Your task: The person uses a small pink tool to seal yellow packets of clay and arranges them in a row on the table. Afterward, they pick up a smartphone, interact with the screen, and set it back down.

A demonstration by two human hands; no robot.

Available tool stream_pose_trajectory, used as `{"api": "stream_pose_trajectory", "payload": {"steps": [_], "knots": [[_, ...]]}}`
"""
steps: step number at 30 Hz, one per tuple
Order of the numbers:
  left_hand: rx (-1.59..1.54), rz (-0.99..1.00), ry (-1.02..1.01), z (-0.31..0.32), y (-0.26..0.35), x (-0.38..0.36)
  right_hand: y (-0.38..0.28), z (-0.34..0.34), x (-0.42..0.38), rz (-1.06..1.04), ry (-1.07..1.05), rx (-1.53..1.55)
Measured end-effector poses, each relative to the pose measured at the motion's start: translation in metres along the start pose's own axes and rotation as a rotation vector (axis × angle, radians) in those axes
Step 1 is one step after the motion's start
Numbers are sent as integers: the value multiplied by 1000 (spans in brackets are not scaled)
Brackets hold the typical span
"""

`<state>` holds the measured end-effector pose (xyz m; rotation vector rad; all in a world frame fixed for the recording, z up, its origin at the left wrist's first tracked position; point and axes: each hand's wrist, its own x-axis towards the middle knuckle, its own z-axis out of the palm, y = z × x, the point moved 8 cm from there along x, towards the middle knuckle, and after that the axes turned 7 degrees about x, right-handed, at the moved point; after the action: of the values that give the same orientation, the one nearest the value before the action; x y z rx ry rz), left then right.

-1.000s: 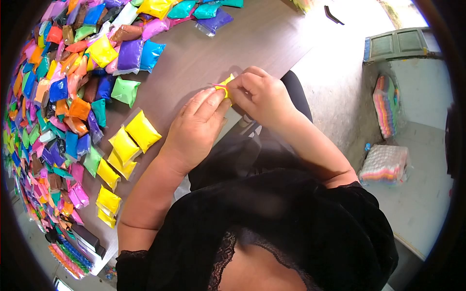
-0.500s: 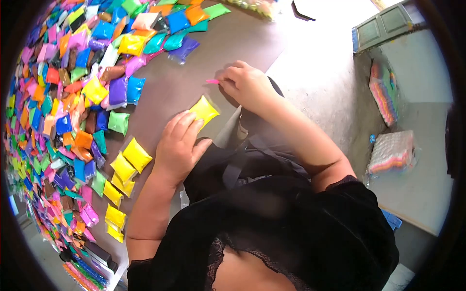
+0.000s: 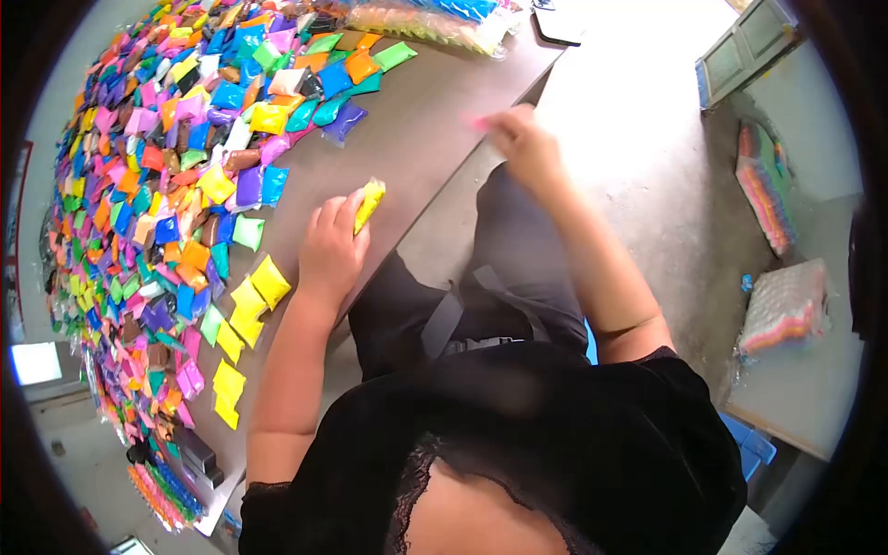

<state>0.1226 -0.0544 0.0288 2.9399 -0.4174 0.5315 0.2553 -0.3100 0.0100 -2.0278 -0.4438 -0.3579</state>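
Note:
My left hand [image 3: 328,242] is closed around a small yellow plastic packet [image 3: 369,205], pinching it between thumb and fingers just over the tabletop. The packet is turned partly on edge. Beyond the table's near edge, in the air, my right hand [image 3: 529,148] is smeared by motion. A small pink object [image 3: 477,122] juts from its fingertips, too blurred to name. Several more yellow packets [image 3: 248,301] lie on the table to the left of my left forearm.
A large heap of colourful packets [image 3: 176,185] covers the far left of the brown table [image 3: 416,120]. Bagged goods [image 3: 435,26] and a dark flat object [image 3: 558,35] lie at the far end. Wrapped foam-like stacks [image 3: 786,305] stand right, near a blue plastic item [image 3: 746,442].
My right hand has moved away and right with the pink object, past the table edge. My left hand has tilted the yellow packet up from lying flat. The camera view has shifted.

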Motion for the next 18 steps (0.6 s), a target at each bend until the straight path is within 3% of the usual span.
{"api": "stream_pose_trajectory", "payload": {"steps": [1, 3, 4, 5, 6, 7, 9, 13, 15, 18], "knots": [[24, -4, 0, -2, 1, 8, -24, 17, -12, -36, -98, 40], [-390, -337, -106, 7, -22, 15, -39, 41, -34, 21, -206, 343], [-338, -294, -65, 0, -18, 16, -47, 36, -41, 13, -206, 358], [-322, -297, -62, -2, -14, 18, -34, 43, -52, 368, -270, 682], [-829, -464, -144, 12, -7, 17, -24, 54, -71, 738, -330, 993], [-1343, -621, -228, 26, 10, 15, -20, 52, -76, 740, -327, 1000], [-1392, -641, -311, 27, 43, 17, -10, 48, -90, 810, -231, 1336], [-1361, -589, -480, 49, 90, 13, -6, 26, -112, 863, -280, 1340], [-1372, -593, -507, 58, 103, 11, -1, 14, -117, 796, -295, 1103], [-1339, -580, -549, 64, 117, 10, 12, -1, -126, 797, -368, 1061]]}}
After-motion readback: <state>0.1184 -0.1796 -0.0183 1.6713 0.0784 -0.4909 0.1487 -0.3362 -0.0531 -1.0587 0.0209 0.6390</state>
